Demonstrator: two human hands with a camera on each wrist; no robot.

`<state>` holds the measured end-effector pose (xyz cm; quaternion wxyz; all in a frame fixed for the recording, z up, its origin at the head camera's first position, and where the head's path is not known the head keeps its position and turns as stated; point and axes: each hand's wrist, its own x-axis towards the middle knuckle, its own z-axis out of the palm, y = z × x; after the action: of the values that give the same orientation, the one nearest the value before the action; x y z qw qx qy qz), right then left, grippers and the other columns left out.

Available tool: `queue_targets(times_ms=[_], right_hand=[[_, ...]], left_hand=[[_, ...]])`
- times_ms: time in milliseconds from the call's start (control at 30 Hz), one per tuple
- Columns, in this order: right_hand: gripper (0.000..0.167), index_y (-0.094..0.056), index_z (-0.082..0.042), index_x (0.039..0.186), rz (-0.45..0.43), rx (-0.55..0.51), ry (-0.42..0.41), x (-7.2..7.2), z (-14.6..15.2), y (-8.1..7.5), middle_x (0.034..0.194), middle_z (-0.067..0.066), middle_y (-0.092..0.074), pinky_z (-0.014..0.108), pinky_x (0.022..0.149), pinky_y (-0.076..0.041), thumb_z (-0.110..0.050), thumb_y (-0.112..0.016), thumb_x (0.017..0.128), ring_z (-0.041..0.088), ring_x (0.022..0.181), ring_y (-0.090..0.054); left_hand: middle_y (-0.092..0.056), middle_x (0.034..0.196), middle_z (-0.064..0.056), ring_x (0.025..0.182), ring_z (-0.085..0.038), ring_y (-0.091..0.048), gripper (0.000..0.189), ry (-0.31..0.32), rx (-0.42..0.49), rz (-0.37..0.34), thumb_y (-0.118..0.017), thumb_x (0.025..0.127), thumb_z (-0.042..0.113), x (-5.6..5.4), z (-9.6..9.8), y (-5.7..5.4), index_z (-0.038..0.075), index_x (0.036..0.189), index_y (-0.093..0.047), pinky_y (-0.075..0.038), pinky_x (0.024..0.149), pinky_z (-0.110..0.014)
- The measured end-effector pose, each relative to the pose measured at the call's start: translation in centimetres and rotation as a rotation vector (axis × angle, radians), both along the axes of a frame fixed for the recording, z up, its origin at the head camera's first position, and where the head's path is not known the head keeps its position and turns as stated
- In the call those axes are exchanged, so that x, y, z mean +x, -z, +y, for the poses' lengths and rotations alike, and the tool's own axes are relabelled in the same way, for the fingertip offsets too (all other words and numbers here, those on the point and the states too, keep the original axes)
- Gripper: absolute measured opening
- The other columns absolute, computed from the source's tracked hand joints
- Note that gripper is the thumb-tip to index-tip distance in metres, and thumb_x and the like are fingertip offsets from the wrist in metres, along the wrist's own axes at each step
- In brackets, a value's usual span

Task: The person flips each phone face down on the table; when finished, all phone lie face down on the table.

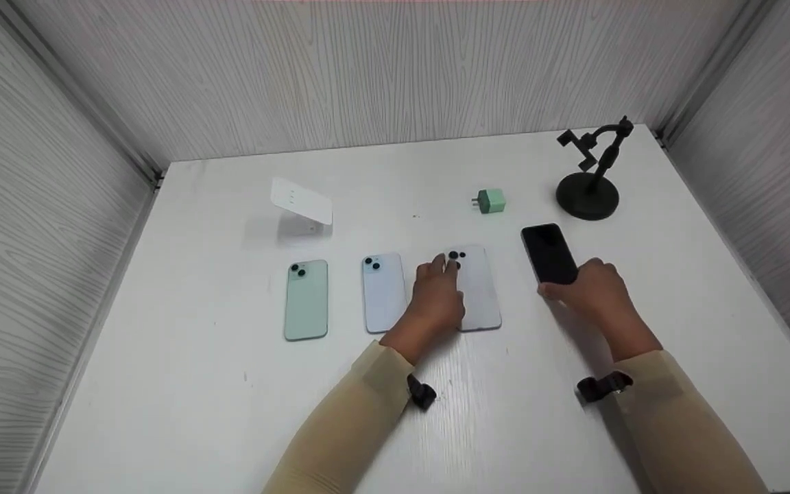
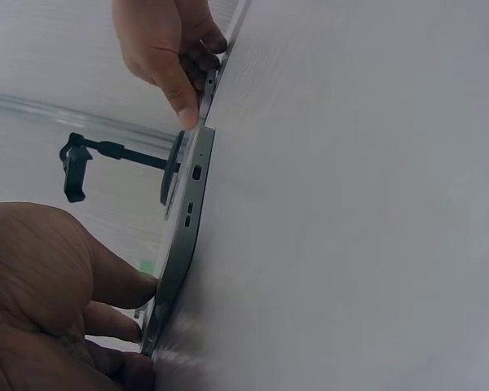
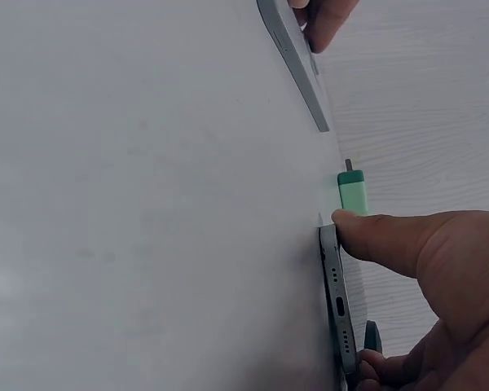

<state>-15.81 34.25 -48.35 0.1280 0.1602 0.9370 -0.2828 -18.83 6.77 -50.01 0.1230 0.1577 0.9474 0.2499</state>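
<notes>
My left hand (image 1: 438, 298) lies over the left side of a large white phone (image 1: 481, 295), which rests face down with its black camera lenses at the far left corner. In the left wrist view its thumb and fingers touch the phone along that side, beyond the bottom edge (image 2: 191, 195) with its charging port. To the right, my right hand (image 1: 597, 288) grips the near end of a black-screened phone (image 1: 547, 250), screen up. The thumb presses one corner of that phone's port edge (image 3: 338, 301) in the right wrist view, with fingers at the opposite side.
A light blue phone (image 1: 382, 295) and a mint green phone (image 1: 306, 302) lie face down at left. Behind them stands a white tilted stand (image 1: 302, 200). A green plug charger (image 1: 491, 201) and a black phone holder (image 1: 587, 195) stand farther back. Panels enclose the white table (image 1: 162, 384).
</notes>
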Motion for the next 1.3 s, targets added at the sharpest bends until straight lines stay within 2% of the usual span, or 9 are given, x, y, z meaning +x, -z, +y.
queue_targets(times_ms=[233,367,467,600,667,700,800,1000,1300], right_hand=[[0.096,-0.051,0.024,0.137,-0.003,-0.02,0.023,0.5,0.7,0.2,0.129,0.037,-0.059,0.047,0.086,-0.053,-0.055,-0.081,0.091,0.039,0.104,-0.059],[0.068,-0.064,0.017,0.122,0.006,-0.014,-0.016,1.1,1.5,-0.2,0.12,0.033,-0.066,0.044,0.079,-0.053,-0.047,-0.075,0.098,0.037,0.097,-0.063],[0.054,-0.068,0.013,0.116,0.023,0.003,-0.034,1.8,2.1,-0.6,0.116,0.032,-0.069,0.046,0.08,-0.054,-0.04,-0.069,0.103,0.041,0.1,-0.066],[0.049,-0.068,0.013,0.122,0.095,0.014,-0.028,2.9,2.4,-1.3,0.121,0.032,-0.07,0.052,0.089,-0.054,-0.033,-0.066,0.105,0.046,0.11,-0.066],[0.044,-0.07,0.011,0.119,0.137,0.005,-0.015,3.4,2.3,-1.6,0.118,0.03,-0.073,0.052,0.087,-0.055,-0.031,-0.066,0.105,0.044,0.107,-0.067],[0.046,-0.07,0.011,0.124,0.165,0.001,-0.01,3.7,2.3,-1.8,0.122,0.03,-0.073,0.053,0.088,-0.056,-0.03,-0.066,0.104,0.045,0.11,-0.068],[0.046,-0.07,0.01,0.125,0.221,0.008,0.002,4.3,1.9,-2.2,0.119,0.028,-0.075,0.049,0.083,-0.056,-0.03,-0.066,0.104,0.045,0.107,-0.071],[0.039,-0.072,0.008,0.119,0.296,0.035,0.033,5.1,0.6,-2.6,0.107,0.024,-0.078,0.035,0.068,-0.051,-0.027,-0.068,0.102,0.034,0.087,-0.074],[0.032,-0.072,0.005,0.109,0.352,0.06,0.053,5.3,-0.4,-2.5,0.095,0.019,-0.076,0.033,0.06,-0.048,-0.025,-0.071,0.1,0.028,0.072,-0.069]], left_hand=[[-0.031,0.177,-0.02,0.162,-0.036,-0.034,0.061,0.009,-0.003,-0.009,-0.058,0.112,0.014,0.1,0.2,0.2,-0.003,0.167,-0.038,-0.036,0.131,-0.039],[-0.031,0.176,-0.02,0.16,-0.036,-0.035,0.061,0.014,-0.01,-0.005,-0.057,0.112,0.014,0.0,0.2,0.3,-0.003,0.167,-0.038,-0.037,0.13,-0.039],[-0.032,0.176,-0.02,0.159,-0.036,-0.036,0.06,0.015,-0.008,0.001,-0.057,0.112,0.014,0.0,0.2,0.4,-0.003,0.167,-0.038,-0.038,0.129,-0.039],[-0.033,0.175,-0.021,0.158,-0.036,-0.037,0.06,0.013,-0.002,0.007,-0.058,0.112,0.013,-0.1,0.1,0.5,-0.004,0.166,-0.039,-0.039,0.129,-0.039],[-0.034,0.175,-0.021,0.158,-0.037,-0.037,0.06,0.011,-0.002,0.015,-0.058,0.111,0.013,-0.2,0.0,0.5,-0.004,0.166,-0.039,-0.039,0.129,-0.04],[-0.033,0.175,-0.021,0.159,-0.037,-0.037,0.06,0.008,0.002,0.016,-0.058,0.111,0.013,-0.2,-0.1,0.5,-0.004,0.166,-0.04,-0.039,0.129,-0.04],[-0.033,0.175,-0.021,0.159,-0.037,-0.036,0.06,0.007,0.008,0.019,-0.058,0.112,0.013,-0.3,-0.2,0.4,-0.003,0.166,-0.039,-0.038,0.13,-0.041],[-0.032,0.176,-0.02,0.16,-0.036,-0.035,0.06,0.0,0.014,0.006,-0.058,0.112,0.013,-0.3,-0.2,0.4,-0.003,0.166,-0.039,-0.038,0.13,-0.04],[-0.032,0.176,-0.019,0.161,-0.036,-0.035,0.06,-0.008,0.033,-0.011,-0.058,0.112,0.013,-0.2,0.0,0.2,-0.002,0.167,-0.039,-0.038,0.13,-0.04]])
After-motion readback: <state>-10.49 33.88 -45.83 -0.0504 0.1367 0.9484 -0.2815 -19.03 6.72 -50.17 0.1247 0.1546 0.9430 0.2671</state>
